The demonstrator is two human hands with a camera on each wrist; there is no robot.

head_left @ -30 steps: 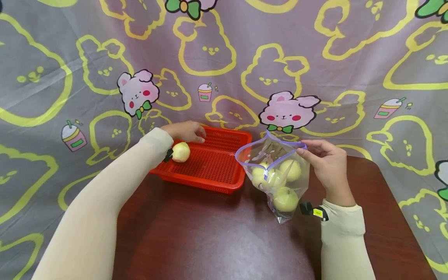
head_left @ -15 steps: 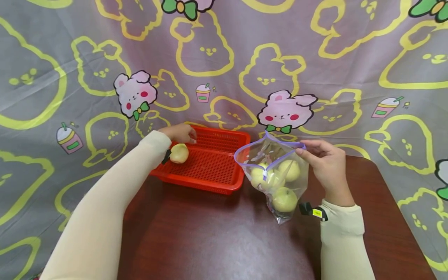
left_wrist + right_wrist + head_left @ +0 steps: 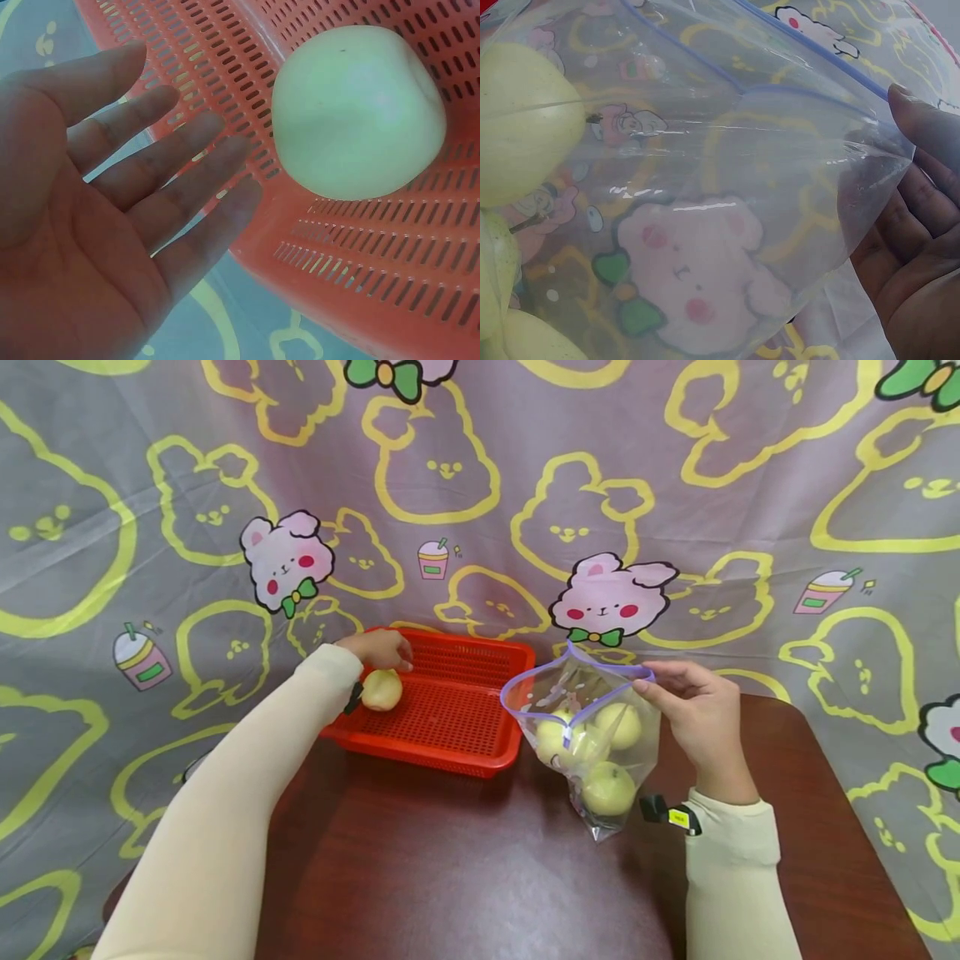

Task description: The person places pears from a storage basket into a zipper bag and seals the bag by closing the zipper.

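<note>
Fruit, round, pale yellow [image 3: 382, 690], sits at nine o'clock in a red perforated plastic basket [image 3: 450, 718], likely against rolling, the left grip [image 3: 377, 649] spread beside it; at one, the right grip [image 3: 701, 718] pinches a clear plastic bag [image 3: 602, 702] by its purple rim, apparently so it gapes.

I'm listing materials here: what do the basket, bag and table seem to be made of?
Basket: likely moulded plastic, slightly glossy, by its even red colour and regular slots.
Bag: apparently thin plastic film, shiny; it is see-through and wrinkles.
Table: perhaps wood or laminate, satin finish; reddish-brown with a soft sheen.
</note>
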